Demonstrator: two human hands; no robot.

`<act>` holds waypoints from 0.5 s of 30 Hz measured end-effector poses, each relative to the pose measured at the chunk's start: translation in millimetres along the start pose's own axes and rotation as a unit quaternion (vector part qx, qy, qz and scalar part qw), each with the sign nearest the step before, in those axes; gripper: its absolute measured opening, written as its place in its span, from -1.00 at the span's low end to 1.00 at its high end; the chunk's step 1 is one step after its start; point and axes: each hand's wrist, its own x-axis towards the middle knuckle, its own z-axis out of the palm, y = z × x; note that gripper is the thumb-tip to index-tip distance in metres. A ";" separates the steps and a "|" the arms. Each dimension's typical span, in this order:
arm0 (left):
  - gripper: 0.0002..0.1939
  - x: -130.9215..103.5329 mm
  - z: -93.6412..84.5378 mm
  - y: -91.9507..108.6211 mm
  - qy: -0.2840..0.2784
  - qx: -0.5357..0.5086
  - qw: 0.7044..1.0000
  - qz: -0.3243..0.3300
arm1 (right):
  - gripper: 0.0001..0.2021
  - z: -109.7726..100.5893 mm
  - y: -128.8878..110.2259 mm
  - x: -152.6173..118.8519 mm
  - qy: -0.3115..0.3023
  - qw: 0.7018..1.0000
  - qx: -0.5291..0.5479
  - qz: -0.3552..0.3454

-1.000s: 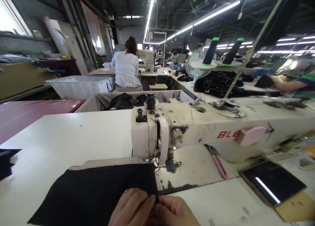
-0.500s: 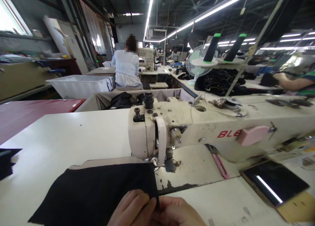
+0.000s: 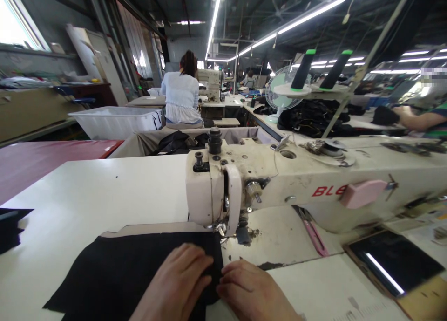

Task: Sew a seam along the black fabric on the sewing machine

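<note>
A black fabric piece (image 3: 139,265) lies on the white sewing table, its far right corner at the needle area of a sewing machine (image 3: 213,195). Along its far edge runs a pale strip (image 3: 150,228). My left hand (image 3: 181,276) rests on top of the fabric, fingers stretched forward and thumb a little apart. Beside it, my right hand (image 3: 253,288) has its fingers bent and pressed together at the fabric's right edge. The fingertips partly hide that edge. Whether the needle is in the cloth is hidden.
Pink-handled thread snips (image 3: 314,232) lie on the machine bed. A dark-screened device (image 3: 394,260) is at the right. More black cloth (image 3: 10,230) sits at the left edge. Behind stand a cloth-lined bin (image 3: 139,144), thread cones (image 3: 303,70), a fan and a seated person (image 3: 181,92).
My left hand has moved from the fabric's right edge up and onto its surface, its fingers straighter. My right hand has shifted slightly forward. The view has turned slightly.
</note>
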 end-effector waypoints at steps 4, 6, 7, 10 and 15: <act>-0.60 9.3 2.7 -28.3 -0.061 0.072 0.996 -0.003 | -0.63 5.6 0.0 0.5 0.019 0.998 -0.056 -0.034; -0.59 10.1 7.0 -35.0 -0.083 0.080 0.993 0.000 | -0.69 6.0 1.2 -1.3 0.028 0.996 -0.070 -0.050; -0.59 10.4 8.8 -36.4 -0.087 0.083 0.993 -0.003 | -0.71 5.5 2.2 -1.7 0.023 0.995 -0.077 -0.055; -0.63 14.0 10.2 -37.5 -0.091 0.089 0.992 -0.008 | -0.69 2.4 5.8 1.0 -0.002 0.995 -0.085 -0.056; -0.67 31.4 -0.8 -39.8 -0.082 0.068 0.994 -0.018 | -0.60 -0.8 9.2 10.9 0.003 0.994 -0.104 -0.039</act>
